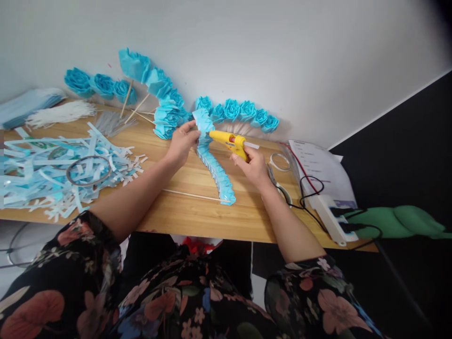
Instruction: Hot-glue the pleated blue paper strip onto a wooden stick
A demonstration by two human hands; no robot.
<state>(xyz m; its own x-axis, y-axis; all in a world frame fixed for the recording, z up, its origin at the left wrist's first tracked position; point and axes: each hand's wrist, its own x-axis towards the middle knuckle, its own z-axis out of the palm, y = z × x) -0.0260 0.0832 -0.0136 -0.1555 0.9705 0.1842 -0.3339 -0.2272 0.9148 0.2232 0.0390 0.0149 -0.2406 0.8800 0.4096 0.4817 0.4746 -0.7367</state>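
Observation:
My right hand (252, 165) is wrapped round the handle of a yellow hot glue gun (226, 139), a clear glue stick jutting from its back. Its nozzle points left, close against a pleated strip of light blue crepe paper (215, 172). The strip's upper part is pinched by my left hand (183, 141), while its lower end trails down over the table beside a thin wooden stick (192, 194). Behind my hands are rows of finished blue paper roses (232, 109) and a curved cluster of blue roses (165, 117), some of them on sticks.
Shredded blue and white paper strips (52, 174) cover the table's left side, with a ring (88, 170) on top. Bundled white stems (63, 112) lie behind. At right are a tape roll (280, 161), scissors (278, 183), a printed sheet (314, 165) and a power strip (328, 219) with cables.

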